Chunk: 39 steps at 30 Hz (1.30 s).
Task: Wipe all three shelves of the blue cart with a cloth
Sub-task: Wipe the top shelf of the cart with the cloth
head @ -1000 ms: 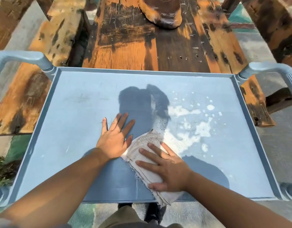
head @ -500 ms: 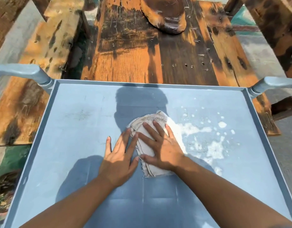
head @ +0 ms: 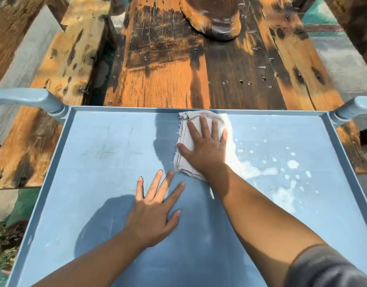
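Right hand [head: 205,146] pushed frayed whitish cloth [head: 183,139] up to far rim of blue plastic cart shelf [head: 99,183], fingers flat, pressing. Left hand [head: 155,212] flat, fingers spread, steadies cart. White foam [head: 281,195] left.

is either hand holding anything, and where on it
Nothing is gripped. The right hand presses flat on the middle of the cloth; the left hand lies flat on the bare shelf.

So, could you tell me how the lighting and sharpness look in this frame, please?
Head view: hard sunlight throws dark arm shadows across the top shelf; the foam beside the cloth glares white; the right hand pressing it looks sharp; the brown object on the planks is slightly smeared.
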### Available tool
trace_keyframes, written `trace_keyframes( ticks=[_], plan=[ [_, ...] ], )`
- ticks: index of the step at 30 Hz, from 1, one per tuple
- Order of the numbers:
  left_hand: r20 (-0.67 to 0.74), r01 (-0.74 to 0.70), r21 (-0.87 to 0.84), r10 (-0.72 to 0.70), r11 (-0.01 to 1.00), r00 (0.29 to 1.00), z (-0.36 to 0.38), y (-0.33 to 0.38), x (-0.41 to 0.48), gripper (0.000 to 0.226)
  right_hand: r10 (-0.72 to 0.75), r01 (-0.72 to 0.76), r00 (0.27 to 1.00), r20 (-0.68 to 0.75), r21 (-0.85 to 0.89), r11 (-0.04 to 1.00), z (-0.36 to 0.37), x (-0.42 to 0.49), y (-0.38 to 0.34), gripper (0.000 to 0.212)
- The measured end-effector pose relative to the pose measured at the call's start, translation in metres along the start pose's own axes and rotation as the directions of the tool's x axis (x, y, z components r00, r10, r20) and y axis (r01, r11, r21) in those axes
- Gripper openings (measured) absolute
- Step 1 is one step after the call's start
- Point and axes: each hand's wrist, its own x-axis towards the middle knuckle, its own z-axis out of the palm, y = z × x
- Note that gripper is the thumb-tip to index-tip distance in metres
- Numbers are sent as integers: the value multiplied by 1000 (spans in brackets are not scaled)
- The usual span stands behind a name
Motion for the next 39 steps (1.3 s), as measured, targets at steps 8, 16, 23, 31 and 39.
trace_keyframes(
  ticks=[8, 16, 23, 31, 39],
  plan=[
    [-52, -18, 12, 19, 1000, 998, 0, 3, 1, 64, 278, -275, 959, -59, 61, 960, -5, -9, 10, 90],
    [3, 9, -12, -9, 1000, 1000, 0, 3, 4, 61, 352, -350, 935, 37, -51, 935, -4, -89, 32, 99],
    [-17, 27, 9, -27, 1000, 1000, 5, 2, 4, 58, 267, -266, 964, 7, -87, 960, 8, -194, 32, 99],
    [4, 60, 5, -60, 998, 998, -3, 7, 3, 59, 72, -73, 997, -28, -36, 997, 15, -283, 53, 95],
    [21, 297, -20, -296, 955, 955, -4, 40, -3, 55, -225, 242, 956, 190, -68, 968, -10, -305, 117, 91]
  ],
)
